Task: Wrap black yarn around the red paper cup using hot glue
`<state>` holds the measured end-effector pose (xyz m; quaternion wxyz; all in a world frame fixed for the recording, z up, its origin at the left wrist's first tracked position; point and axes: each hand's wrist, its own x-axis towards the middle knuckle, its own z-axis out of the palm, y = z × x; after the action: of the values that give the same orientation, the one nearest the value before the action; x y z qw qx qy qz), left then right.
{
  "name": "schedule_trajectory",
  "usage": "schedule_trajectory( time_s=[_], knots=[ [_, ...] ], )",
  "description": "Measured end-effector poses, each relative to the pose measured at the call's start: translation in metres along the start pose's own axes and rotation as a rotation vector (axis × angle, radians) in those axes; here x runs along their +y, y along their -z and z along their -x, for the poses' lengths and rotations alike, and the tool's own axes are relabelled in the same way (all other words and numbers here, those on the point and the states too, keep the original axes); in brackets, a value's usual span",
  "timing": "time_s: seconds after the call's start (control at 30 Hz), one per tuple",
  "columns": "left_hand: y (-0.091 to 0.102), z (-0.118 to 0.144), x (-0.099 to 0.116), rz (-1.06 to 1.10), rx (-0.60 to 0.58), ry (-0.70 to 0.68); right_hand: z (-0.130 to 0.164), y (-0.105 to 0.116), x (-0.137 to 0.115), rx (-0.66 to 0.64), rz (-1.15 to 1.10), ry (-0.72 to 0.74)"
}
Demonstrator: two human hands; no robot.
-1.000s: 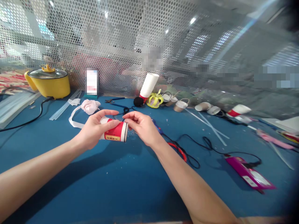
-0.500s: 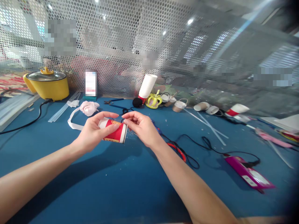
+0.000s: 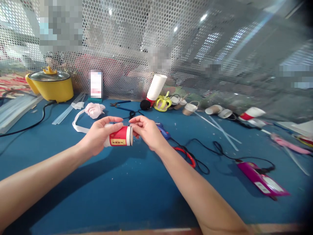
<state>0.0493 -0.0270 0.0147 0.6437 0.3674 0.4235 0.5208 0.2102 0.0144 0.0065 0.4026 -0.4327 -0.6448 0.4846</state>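
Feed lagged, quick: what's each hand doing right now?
Left hand: shut on the red paper cup.
Right hand: fingertips pinched at the cup's rim; grip unclear.

A craft workshop: blue worktable [image 3: 137, 192] strewn with paper cups [image 3: 212, 110], glue sticks [image 3: 68, 109], perforated metal screen [image 3: 127, 42] behind.

We see a red and white paper cup [image 3: 119, 138] with a yellow label, a blue table [image 3: 117, 189], a yellow pot [image 3: 51, 86], a pink fabric flower [image 3: 94, 109], a magenta box [image 3: 262, 182] and a silver perforated screen [image 3: 127, 49].

Glossy paper cup [image 3: 119, 139] over a matt blue cloth table [image 3: 127, 192]
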Motion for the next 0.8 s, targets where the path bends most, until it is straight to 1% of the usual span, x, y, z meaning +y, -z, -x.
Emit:
schedule_trajectory(
  time_s=[0.13, 0.27, 0.43, 0.63, 0.8],
  knots=[
    [0.001, -0.002, 0.0, 0.043, 0.003, 0.053, 0.0, -0.001, 0.002, -0.011, -0.028, -0.048],
    [0.001, -0.002, 0.0, 0.046, -0.001, 0.044, 0.0, -0.001, 0.002, -0.018, -0.041, -0.083],
    [-0.001, 0.002, -0.001, -0.022, -0.036, -0.053, 0.0, 0.002, -0.004, -0.032, -0.056, -0.053],
    [-0.001, 0.005, -0.003, -0.104, -0.086, -0.188, 0.001, 0.011, -0.013, -0.084, 0.026, -0.004],
    [0.0, 0.005, -0.003, -0.167, -0.115, -0.21, 0.007, 0.015, -0.023, -0.156, 0.092, -0.005]
  ],
)
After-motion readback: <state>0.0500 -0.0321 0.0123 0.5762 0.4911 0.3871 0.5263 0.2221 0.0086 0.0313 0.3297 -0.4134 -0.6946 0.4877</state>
